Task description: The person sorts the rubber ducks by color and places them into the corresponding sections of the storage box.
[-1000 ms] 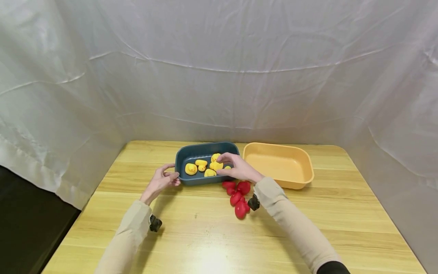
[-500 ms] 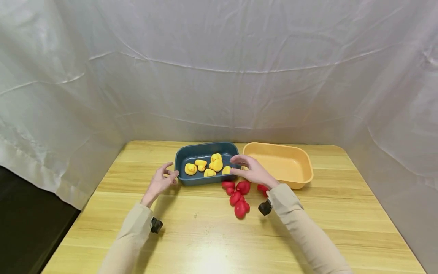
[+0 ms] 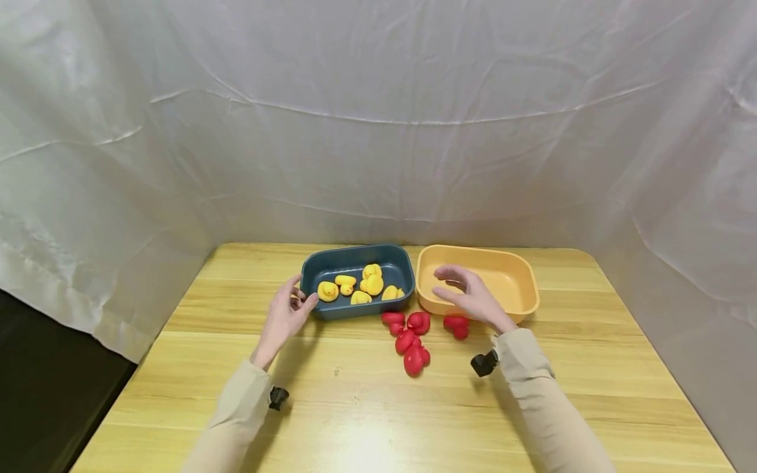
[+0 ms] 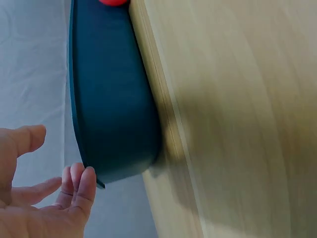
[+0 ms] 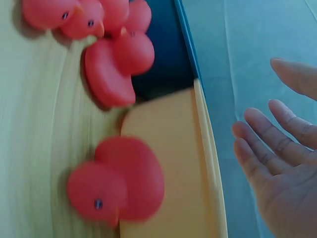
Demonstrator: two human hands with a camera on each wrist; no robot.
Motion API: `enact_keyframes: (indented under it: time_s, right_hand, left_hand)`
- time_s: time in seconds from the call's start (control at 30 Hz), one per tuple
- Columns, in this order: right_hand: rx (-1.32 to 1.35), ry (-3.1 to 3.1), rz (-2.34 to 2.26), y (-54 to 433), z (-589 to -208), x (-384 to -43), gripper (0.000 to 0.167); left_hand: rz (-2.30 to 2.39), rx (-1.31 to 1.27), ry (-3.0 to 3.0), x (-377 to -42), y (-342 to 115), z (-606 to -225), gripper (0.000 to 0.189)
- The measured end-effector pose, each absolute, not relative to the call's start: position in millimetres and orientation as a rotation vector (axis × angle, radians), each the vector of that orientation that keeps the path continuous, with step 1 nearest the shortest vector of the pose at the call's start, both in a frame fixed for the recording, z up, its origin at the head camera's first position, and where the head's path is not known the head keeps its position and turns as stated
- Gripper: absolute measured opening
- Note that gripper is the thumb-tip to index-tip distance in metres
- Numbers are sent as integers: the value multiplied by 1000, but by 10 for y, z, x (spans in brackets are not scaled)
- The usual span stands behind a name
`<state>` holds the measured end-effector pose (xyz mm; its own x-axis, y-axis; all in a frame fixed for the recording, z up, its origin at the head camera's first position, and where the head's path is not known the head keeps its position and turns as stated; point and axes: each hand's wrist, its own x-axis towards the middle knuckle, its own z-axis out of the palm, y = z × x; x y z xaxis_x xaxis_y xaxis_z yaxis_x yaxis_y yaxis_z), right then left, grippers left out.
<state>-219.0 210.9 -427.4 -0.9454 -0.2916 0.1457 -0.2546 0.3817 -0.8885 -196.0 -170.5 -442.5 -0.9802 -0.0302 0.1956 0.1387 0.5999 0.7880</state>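
Note:
A dark blue bin (image 3: 378, 310) holds several yellow rubber ducks (image 3: 328, 291). My left hand (image 3: 285, 320) is at the bin's left end; in the left wrist view, the fingertips of that hand (image 4: 54, 208) are close to the rim, the thumb held apart. Whether they touch the rim I cannot tell. Above the light orange bin (image 3: 511, 279) hovers my right hand (image 3: 476, 299), with relaxed, spread fingers and nothing in them. Nearest to it on the table is a single red rubber duck (image 3: 457, 326), in front of the orange bin.
Several other red ducks (image 3: 415, 360) lie clustered in front of the gap between the two bins, on a wooden table (image 3: 355, 394). Behind the table hangs a pale grey cloth (image 3: 378, 164). Each wrist carries a small black camera (image 3: 485, 362).
My right hand has moved right, from over the yellow ducks in the blue bin to above the orange bin, uncovering one red duck. The left hand let go of the rim, then came nearer again.

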Motion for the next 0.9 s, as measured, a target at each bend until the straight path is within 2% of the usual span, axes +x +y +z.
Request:
enact_keyframes:
  time_s: [0.53,0.63,0.73,0.9]
  right_hand:
    - [-336,2626,-2005,2687,-4339,-2038,44]
    - [-297,2678,-2084,2784,-4358,-2004,38]
    - [-172,2733,-2174,2896,-4397,-1981,29]
    - [200,2775,-2387,3063,-4477,-1943,25]
  left_hand:
    - [-1275,-363,-2428,-1756,-1329,-4419,60]
    - [-1303,-409,-2409,-1717,-1236,-4421,60]
    - [-1355,-464,-2412,-1677,-1142,-4425,60]
    - [-1426,-578,-2474,-1614,-986,-4445,60]
